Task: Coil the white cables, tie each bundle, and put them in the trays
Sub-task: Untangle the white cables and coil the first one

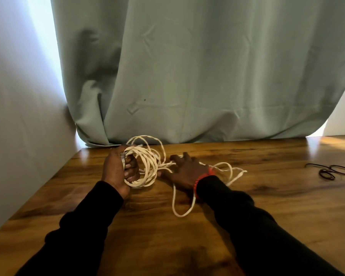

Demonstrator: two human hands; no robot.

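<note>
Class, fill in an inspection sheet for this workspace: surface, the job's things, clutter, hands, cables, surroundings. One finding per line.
Surface: wooden table, glossy, with dark grain patches.
Job's things: white cable, partly coiled; dark ties lying at far right; trays: nothing seen.
Clutter: nothing seen.
Hands: left hand grips the coil; right hand lies over the loose strands, fingers spread, a red band at the wrist.
Cables: loose loops trail on the table under and beside the right hand; a grey plug shows in the left fist.
Surroundings: green curtain behind the table, white wall to the left.
</note>
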